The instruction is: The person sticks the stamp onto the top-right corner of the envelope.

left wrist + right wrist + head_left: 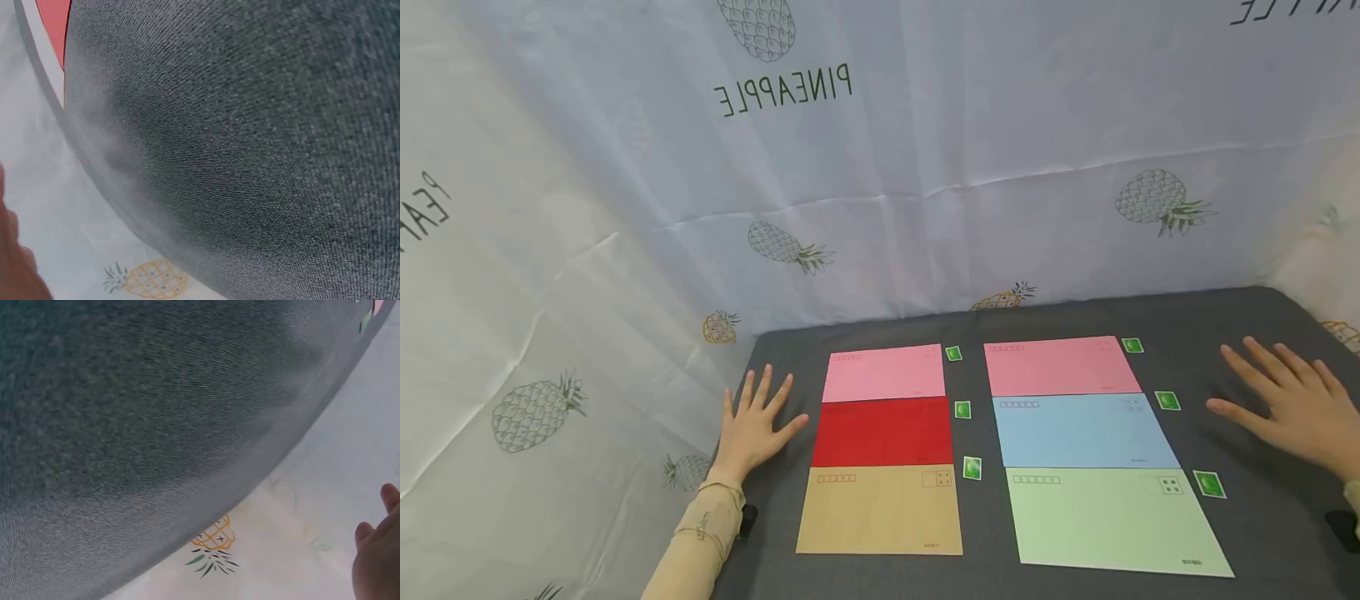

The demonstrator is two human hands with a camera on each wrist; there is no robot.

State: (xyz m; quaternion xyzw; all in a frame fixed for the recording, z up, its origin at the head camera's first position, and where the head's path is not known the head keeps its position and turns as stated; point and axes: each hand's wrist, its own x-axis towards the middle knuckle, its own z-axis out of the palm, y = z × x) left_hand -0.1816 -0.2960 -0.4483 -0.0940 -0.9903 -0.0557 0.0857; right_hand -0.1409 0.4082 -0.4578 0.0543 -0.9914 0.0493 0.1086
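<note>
Left hand [752,433]: fingers spread wide, holding nothing, left of the left column. Right hand [1292,404]: likewise spread and unladen, right of the right column. Contact with the dark grey, cloth-covered worktop [988,533] cannot be told for either.

Six flat rectangular paper envelopes lie in two columns of three, between the hands. Left column, far to near: pink envelope [883,375], bright red envelope [882,433], tan envelope [880,517]. Right column: second pink envelope [1060,367], light blue envelope [1078,433], pale green envelope [1112,521]. Neighbours within a column meet edge to edge or overlap slightly; unclear which.

Six small, square, white-bordered green paper stamps [972,468], one just beside each envelope's right edge, apart from it.

Handling, by judgement: envelopes light, thin, bendable, prone to creasing; best taken at a free corner or side edge. Stamps lighter yet, flimsy, awkward to lift off a flat surface; a fingertip pinch at one border suits, centre left alone.

Count: two pink, one each red, tan, blue, green; stamps, three per column.
</note>
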